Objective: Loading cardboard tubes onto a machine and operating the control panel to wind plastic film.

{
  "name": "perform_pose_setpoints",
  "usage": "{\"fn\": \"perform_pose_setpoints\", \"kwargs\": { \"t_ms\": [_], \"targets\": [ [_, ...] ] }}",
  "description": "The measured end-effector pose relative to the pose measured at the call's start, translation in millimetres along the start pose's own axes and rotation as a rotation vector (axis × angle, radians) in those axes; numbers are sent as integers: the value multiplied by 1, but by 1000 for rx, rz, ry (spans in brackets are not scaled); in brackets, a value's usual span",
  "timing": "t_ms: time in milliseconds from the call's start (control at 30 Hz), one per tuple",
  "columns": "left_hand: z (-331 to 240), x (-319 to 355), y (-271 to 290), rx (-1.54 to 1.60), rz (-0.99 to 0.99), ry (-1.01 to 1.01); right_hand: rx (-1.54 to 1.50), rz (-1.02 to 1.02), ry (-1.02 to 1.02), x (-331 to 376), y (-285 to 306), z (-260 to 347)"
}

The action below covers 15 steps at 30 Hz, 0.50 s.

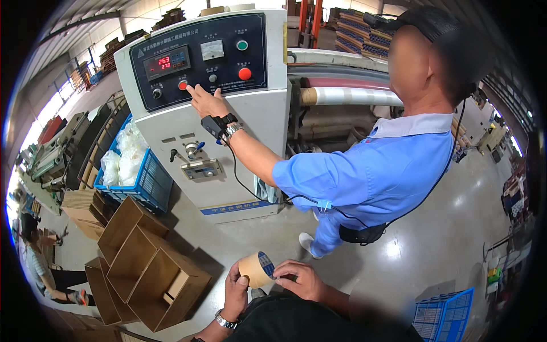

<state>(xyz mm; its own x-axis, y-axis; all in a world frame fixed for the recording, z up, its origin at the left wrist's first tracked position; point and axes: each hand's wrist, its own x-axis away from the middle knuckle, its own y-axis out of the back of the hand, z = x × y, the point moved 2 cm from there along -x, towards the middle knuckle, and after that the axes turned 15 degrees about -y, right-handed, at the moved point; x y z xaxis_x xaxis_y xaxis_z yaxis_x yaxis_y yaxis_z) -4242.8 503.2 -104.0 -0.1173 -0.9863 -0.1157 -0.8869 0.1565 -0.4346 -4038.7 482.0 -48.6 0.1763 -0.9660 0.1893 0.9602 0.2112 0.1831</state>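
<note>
**Tape roll held in both hands**

The tape roll (pixel 257 269) sits low in front of me, above the floor. Going left to right — open cardboard boxes (pixel 149 268) lie on the floor, then my left hand (pixel 235 292) grips the roll's brown side, thumb on it. My right hand (pixel 301 279) pinches its edge. Beyond, a co-worker's hand (pixel 207 101) presses a red button (pixel 183 85) on the white control cabinet (pixel 228 142).

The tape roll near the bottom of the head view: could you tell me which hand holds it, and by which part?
Both: the left hand grips the tape roll around its brown outer side, and the right hand touches its blue-labelled end.
</note>
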Motion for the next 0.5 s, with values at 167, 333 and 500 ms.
{"fn": "perform_pose_setpoints", "kwargs": {
  "t_ms": [167,333,500],
  "targets": [
    [4,2,7,-5,-2,-14,2,-3,41,-4,-5,-11],
    [11,-1,8,76,0,-67,43,-27,117,-9,-5,-20],
    [14,1,20,33,13,-23,46,-2,53,-10,-9,-21]
  ]
}}
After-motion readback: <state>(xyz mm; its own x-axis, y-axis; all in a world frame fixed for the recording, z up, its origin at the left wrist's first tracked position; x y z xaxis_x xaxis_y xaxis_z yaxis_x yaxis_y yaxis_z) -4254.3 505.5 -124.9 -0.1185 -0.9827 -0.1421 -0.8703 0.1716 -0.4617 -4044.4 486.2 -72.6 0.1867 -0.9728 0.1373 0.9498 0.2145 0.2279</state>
